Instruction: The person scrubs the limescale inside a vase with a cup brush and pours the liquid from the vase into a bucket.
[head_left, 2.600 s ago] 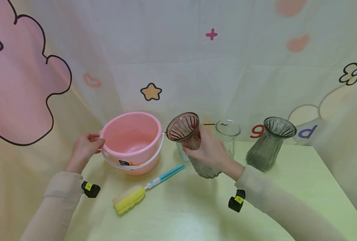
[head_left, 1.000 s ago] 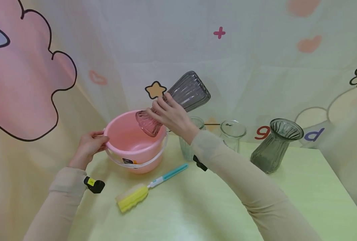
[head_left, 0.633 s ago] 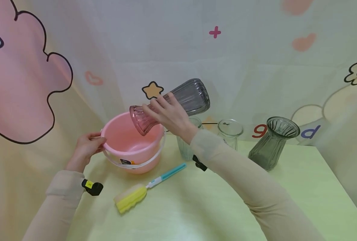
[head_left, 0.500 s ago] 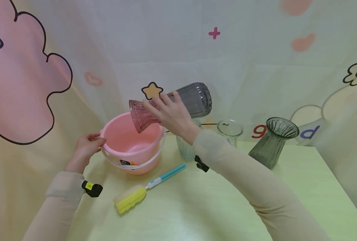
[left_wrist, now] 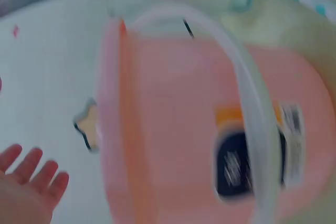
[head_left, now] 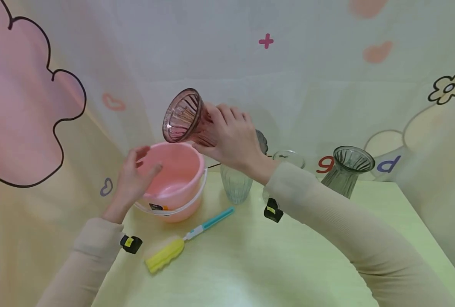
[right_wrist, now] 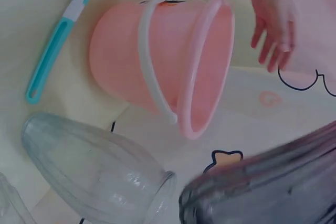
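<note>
Pale cloth printed with a pink cloud, hearts, a star and a flower hangs behind a light green table that fills the lower half of the head view. Above the middle of that view the right hand grips a ribbed vase, fingers and thumb curled round its narrow part. The vase is lifted clear of the table and tipped nearly level, its pinkish flared mouth turned toward the upper left, just above the far rim of a pink bucket. In the right wrist view the dark ribbed body of the vase fills the lower right corner.

The bucket stands on the table left of centre, its white handle hanging down the front over a dark label. The left hand is at the bucket's left rim with fingers spread and straight, holding nothing; whether it touches the rim I cannot tell.

In front of the bucket lies a brush with a yellow sponge head and a blue and white handle. Right of the bucket stands a clear ribbed glass, behind the right wrist another clear glass, and further right a grey vase with a flared mouth.
</note>
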A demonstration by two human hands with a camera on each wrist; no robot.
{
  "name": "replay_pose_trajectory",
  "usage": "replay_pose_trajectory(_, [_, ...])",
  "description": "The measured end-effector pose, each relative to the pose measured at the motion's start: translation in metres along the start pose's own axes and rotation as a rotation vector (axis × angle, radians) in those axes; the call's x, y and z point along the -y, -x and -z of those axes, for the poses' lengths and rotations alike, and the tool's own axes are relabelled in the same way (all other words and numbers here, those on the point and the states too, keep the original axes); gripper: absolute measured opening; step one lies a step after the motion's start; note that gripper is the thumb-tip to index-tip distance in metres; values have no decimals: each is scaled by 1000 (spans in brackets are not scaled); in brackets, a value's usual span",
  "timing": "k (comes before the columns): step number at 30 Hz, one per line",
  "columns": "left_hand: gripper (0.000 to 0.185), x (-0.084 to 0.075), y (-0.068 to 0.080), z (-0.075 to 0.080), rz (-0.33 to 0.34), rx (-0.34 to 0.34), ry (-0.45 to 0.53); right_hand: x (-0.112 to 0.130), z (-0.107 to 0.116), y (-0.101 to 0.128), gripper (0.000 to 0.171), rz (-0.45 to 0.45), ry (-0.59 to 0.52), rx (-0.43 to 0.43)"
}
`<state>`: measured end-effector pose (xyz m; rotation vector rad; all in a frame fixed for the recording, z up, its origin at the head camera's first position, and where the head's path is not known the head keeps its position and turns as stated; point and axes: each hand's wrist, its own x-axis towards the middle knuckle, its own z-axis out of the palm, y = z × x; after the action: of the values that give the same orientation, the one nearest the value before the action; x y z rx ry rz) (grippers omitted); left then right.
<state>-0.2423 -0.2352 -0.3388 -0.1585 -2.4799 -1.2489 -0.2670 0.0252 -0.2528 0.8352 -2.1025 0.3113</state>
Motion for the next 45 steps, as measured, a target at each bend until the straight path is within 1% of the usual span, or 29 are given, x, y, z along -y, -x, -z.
replay_pose_trajectory(2, [63, -13, 2, -13, -128, 73, 69, -2, 2, 6, 80, -16, -54, 21])
replay_pose_trajectory(4, [66, -27, 6, -26, -215, 149, 129, -4, 3, 13, 77, -34, -115, 34])
replay_pose_trajectory(5, [69, -35, 9, -32, -237, 189, 156, -4, 3, 17, 75, -44, -147, 40])
replay_pose_trajectory(8, [78, -58, 19, -47, -274, 286, 229, -5, 3, 30, 69, -62, -220, 51])
replay_pose_trajectory(10, [84, -74, 25, -54, -292, 325, 256, -6, 2, 40, 68, -71, -271, 63])
replay_pose_trajectory(12, [85, -88, 31, -60, -308, 352, 276, -5, 1, 51, 68, -80, -323, 82])
replay_pose_trajectory(14, [83, -96, 36, -66, -321, 372, 282, -5, -1, 62, 70, -109, -389, 113])
replay_pose_trajectory(17, [73, -96, 42, -79, -330, 402, 324, -5, -4, 80, 71, -183, -490, 152])
replay_pose_trajectory(20, [66, -89, 46, -95, -354, 408, 380, -9, -7, 97, 68, -267, -590, 175])
replay_pose_trajectory(21, [65, -83, 47, -102, -353, 406, 393, -10, -9, 104, 68, -293, -615, 181])
replay_pose_trajectory(25, [70, -63, 51, -132, -334, 409, 385, -17, -12, 129, 69, -374, -692, 223])
replay_pose_trajectory(27, [74, -54, 53, -146, -302, 425, 372, -21, -13, 142, 68, -405, -701, 241])
replay_pose_trajectory(31, [75, -51, 58, -168, -285, 445, 363, -30, -12, 165, 68, -459, -751, 266])
replay_pose_trajectory(33, [75, -53, 60, -180, -259, 467, 366, -36, -9, 176, 68, -484, -765, 280])
replay_pose_trajectory(34, [74, -57, 62, -183, -253, 478, 370, -39, -7, 182, 69, -498, -767, 288])
replay_pose_trajectory(36, [74, -57, 64, -196, -255, 497, 377, -45, -3, 191, 70, -536, -768, 314])
replay_pose_trajectory(37, [73, -62, 65, -199, -244, 511, 380, -46, 2, 193, 69, -555, -771, 329])
replay_pose_trajectory(40, [73, -63, 67, -219, -259, 533, 369, -54, 12, 204, 68, -603, -736, 351])
replay_pose_trajectory(41, [74, -61, 66, -229, -267, 540, 364, -58, 15, 209, 67, -617, -722, 354])
replay_pose_trajectory(43, [73, -66, 67, -242, -272, 561, 357, -65, 20, 219, 67, -630, -690, 347])
replay_pose_trajectory(44, [73, -64, 67, -252, -287, 567, 350, -71, 19, 227, 68, -635, -666, 340])
replay_pose_trajectory(45, [72, -67, 67, -258, -293, 575, 344, -77, 19, 235, 68, -640, -649, 334])
